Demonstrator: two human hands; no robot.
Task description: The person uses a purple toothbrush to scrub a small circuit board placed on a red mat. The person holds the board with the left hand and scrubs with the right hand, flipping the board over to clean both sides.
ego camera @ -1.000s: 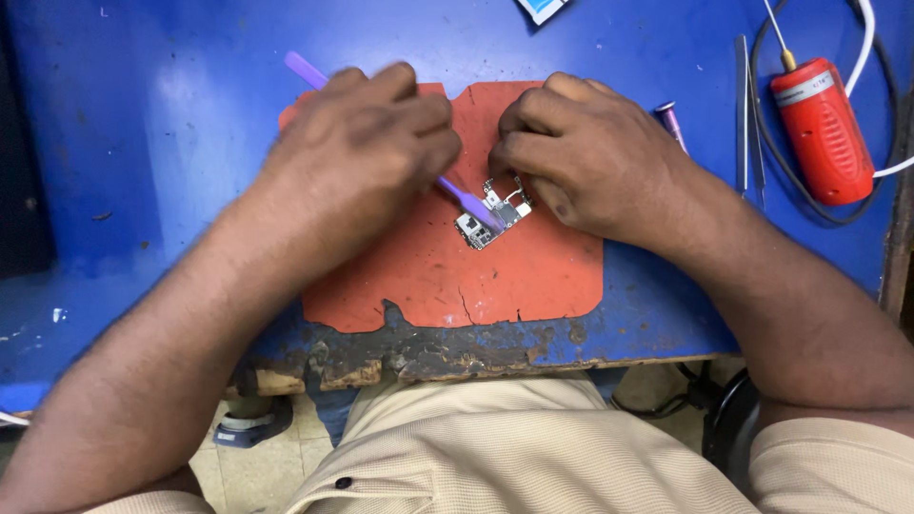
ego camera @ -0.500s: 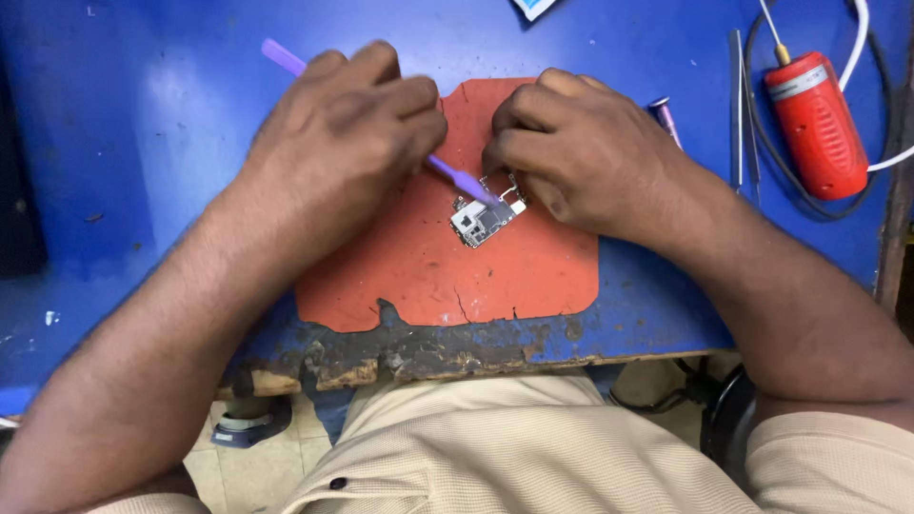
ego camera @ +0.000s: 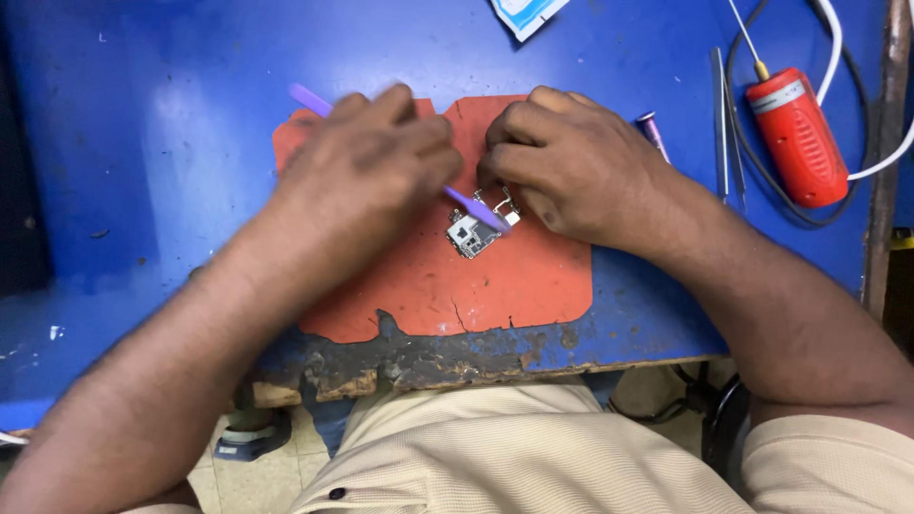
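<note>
A small metal circuit board (ego camera: 473,231) lies on an orange-red mat (ego camera: 457,276) on the blue workbench. My left hand (ego camera: 367,181) grips a thin purple plastic tool (ego camera: 473,207); its flat tip rests on the board and its tail sticks out behind my knuckles. My right hand (ego camera: 571,162) is curled, fingertips pressing on the board's upper right edge and pinning it to the mat.
A red handheld tool (ego camera: 798,138) with a metal tip and a black and a white cable lies at the far right. Metal tweezers (ego camera: 724,114) and a small purple-handled tool (ego camera: 651,128) lie beside it. A white packet (ego camera: 526,11) sits at the top edge. The bench's front edge (ego camera: 457,357) is chipped.
The purple tool's tip has shifted slightly back and forth over the board, and my left hand moved with it. My right hand has kept its hold.
</note>
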